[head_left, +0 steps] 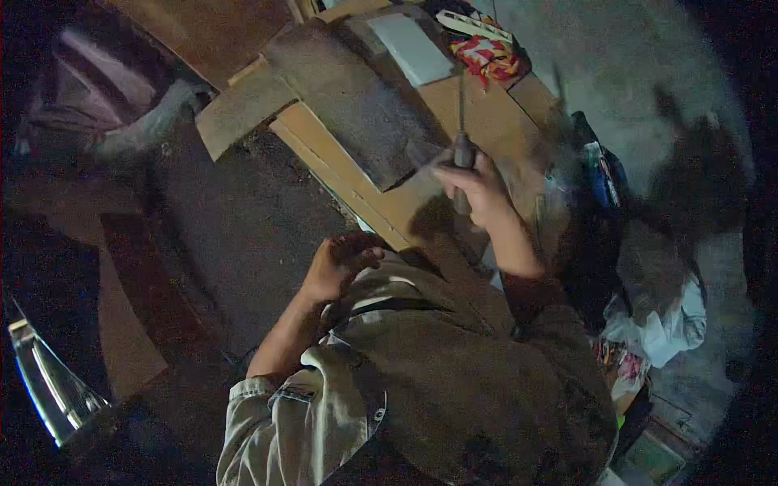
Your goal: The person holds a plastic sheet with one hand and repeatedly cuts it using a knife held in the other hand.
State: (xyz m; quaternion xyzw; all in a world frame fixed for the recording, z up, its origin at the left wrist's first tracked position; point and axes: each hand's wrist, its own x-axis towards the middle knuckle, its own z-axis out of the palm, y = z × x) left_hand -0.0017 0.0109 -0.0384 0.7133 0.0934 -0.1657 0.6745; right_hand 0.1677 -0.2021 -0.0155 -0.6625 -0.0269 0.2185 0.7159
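My right hand (pixel 485 191) is closed around the dark handle of a screwdriver (pixel 463 152), whose long thin shaft points away from me. Just beyond that hand lies a worn dark grey sheet (pixel 356 101) on a wooden bench (pixel 318 150). Close to my waist, my left hand (pixel 340 266) has its fingers curled in. Shadow hides what those fingers hold, if anything. The screwdriver's tip looks blurred against the bench, and I cannot tell whether it touches anything.
A whitish panel (pixel 413 49) and a red, yellow and white cloth (pixel 489 58) lie at the bench's far end. White plastic bags (pixel 668 324) sit on the floor at right. A shiny curved object (pixel 53 385) stands at lower left. Brown boards (pixel 203 32) lean at the top left.
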